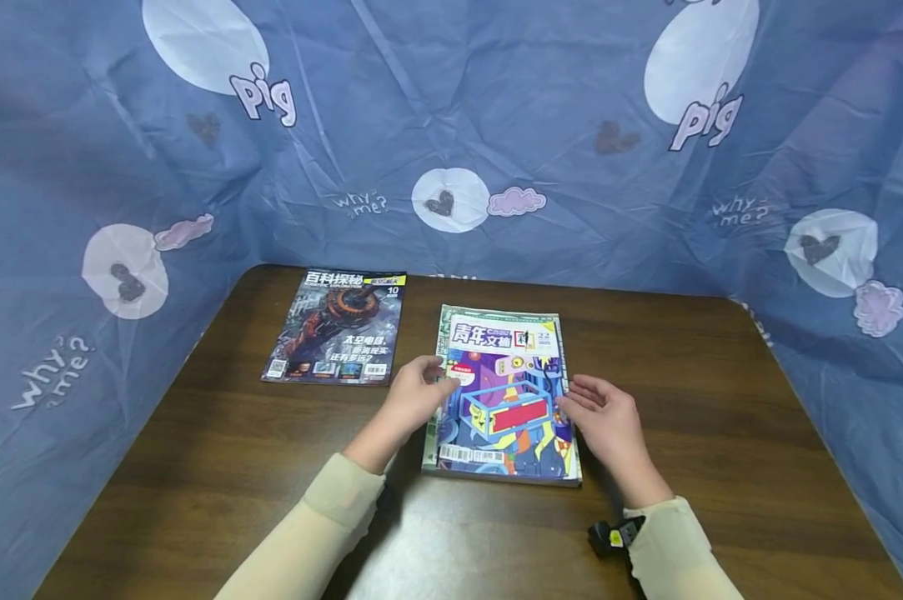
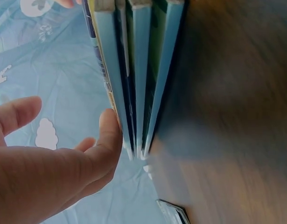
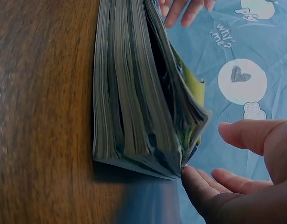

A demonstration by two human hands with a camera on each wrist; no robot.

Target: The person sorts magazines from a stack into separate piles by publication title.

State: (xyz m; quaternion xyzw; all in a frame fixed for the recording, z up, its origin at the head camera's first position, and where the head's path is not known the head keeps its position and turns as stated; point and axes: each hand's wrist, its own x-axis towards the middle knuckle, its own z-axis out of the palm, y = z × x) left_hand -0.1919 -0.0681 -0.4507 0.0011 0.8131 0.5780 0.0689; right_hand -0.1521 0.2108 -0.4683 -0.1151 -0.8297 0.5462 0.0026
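Observation:
A stack of several magazines [image 1: 430, 446] lies on the table, with a colourful purple-covered magazine [image 1: 507, 417] on top. My left hand [image 1: 418, 393] is at the stack's left side. In the left wrist view its index fingertip touches the spines [image 2: 142, 70], while the thumb stands apart. On the right side is my right hand [image 1: 607, 417], its fingers loosely extended. The right wrist view shows a fingertip at the corner of the page edges [image 3: 129, 93], which fan slightly at the top; the thumb is off the stack.
A separate dark magazine [image 1: 338, 329] lies at the back left of the brown wooden table [image 1: 196, 467]. Blue printed cloth [image 1: 391, 125] hangs behind and along both sides. A black strap device [image 1: 612, 536] sits on the right wrist.

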